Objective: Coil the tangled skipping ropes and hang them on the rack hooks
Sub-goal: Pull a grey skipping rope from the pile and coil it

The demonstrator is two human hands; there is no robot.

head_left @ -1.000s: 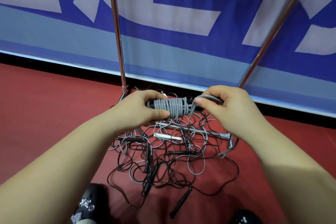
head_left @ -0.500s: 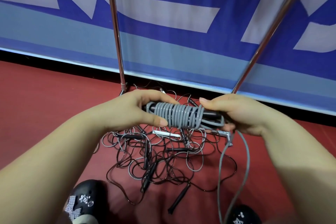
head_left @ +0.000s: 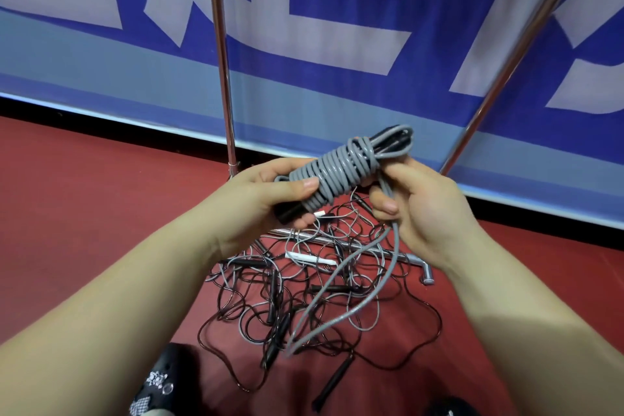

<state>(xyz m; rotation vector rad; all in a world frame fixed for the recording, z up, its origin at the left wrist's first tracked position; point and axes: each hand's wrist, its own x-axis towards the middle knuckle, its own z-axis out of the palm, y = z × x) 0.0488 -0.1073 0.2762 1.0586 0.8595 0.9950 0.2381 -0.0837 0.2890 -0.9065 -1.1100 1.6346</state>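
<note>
Floor: red sports floor (head_left: pixel 84 213) fills the lower frame, meeting a black strip at the foot of the wall.
Wall: blue banner (head_left: pixel 337 105) with large pale lettering spans the top half.
Rack: two chrome uprights, one (head_left: pixel 221 54) near vertical at centre left, one (head_left: pixel 513 54) slanting to the upper right; a chrome base bar (head_left: pixel 410 258) lies on the floor under the ropes.
Hands: two.
Left hand (head_left: pixel 266 203): fingers and thumb curled round the black handles at the bundle's lower end.
Right hand (head_left: pixel 422 209): fingers curled round the grey cord just below the bundle.
Grey rope bundle (head_left: pixel 341 172): one, mid-frame, held above the floor, tilted up to the right; a loose loop hangs from it.
Tangled ropes (head_left: pixel 304 297): black and grey, heaped at lower centre; number cannot be told.
Shoes: two black, left (head_left: pixel 158 382) and right (head_left: pixel 449 409), at the bottom edge.
</note>
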